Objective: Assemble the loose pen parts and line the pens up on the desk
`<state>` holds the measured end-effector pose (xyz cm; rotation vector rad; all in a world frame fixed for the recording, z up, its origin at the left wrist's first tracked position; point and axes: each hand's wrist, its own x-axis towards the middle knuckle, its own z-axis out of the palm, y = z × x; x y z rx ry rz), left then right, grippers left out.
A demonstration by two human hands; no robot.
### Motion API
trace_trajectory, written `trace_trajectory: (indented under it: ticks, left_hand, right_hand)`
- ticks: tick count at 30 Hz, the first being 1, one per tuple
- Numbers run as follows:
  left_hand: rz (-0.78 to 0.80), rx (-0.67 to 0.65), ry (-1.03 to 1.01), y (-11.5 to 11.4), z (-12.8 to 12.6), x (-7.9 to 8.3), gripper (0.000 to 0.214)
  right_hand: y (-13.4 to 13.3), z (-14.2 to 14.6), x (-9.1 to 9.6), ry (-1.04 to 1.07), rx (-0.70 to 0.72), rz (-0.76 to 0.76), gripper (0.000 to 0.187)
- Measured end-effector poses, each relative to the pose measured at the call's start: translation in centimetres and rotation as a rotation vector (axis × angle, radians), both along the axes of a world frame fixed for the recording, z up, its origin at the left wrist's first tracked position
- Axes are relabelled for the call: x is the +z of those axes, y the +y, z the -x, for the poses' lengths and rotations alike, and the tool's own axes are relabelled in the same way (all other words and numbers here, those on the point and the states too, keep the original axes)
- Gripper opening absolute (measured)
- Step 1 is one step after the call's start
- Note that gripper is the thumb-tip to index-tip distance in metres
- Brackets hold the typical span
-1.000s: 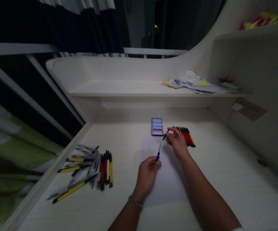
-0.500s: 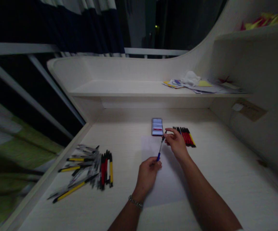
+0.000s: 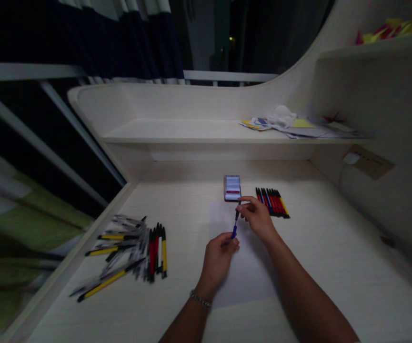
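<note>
My left hand (image 3: 217,255) is closed on a blue pen barrel (image 3: 234,232), which points up and away from its fingertips. Just beyond it, my right hand (image 3: 259,219) pinches the black pen part (image 3: 237,213) between thumb and fingers. A thin refill length shows between the black part and the blue barrel, in line with both. Under the hands lies a sheet of white paper (image 3: 243,281). A row of red, blue and yellow pens with black ends (image 3: 275,204) is close to my right hand.
A lit phone (image 3: 232,188) lies behind the paper. To the left are a heap of clear and yellow pen parts (image 3: 120,247) and a short row of pens (image 3: 158,250). Papers and a crumpled tissue (image 3: 282,116) rest on the raised shelf (image 3: 177,131). A plug sits in the wall socket (image 3: 372,162).
My right hand has moved down and left with the black pen part, toward the blue barrel. Less of the refill shows between them. My left hand has stayed nearly still.
</note>
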<state>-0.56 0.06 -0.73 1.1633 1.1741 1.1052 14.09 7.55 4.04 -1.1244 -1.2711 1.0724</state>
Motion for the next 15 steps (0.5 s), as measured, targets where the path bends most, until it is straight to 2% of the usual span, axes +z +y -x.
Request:
trace_trajectory:
  ticks: [4, 15]
  left_hand:
    - [0.029, -0.009, -0.076, -0.01, -0.11, 0.08, 0.036]
    - [0.152, -0.034, -0.239, 0.07, -0.25, 0.46, 0.044]
  right_hand:
    - [-0.44, 0.23, -0.47, -0.027, 0.057, 0.028, 0.029]
    - [-0.51, 0.37, -1.01, 0.022, 0.013, 0.073, 0.028]
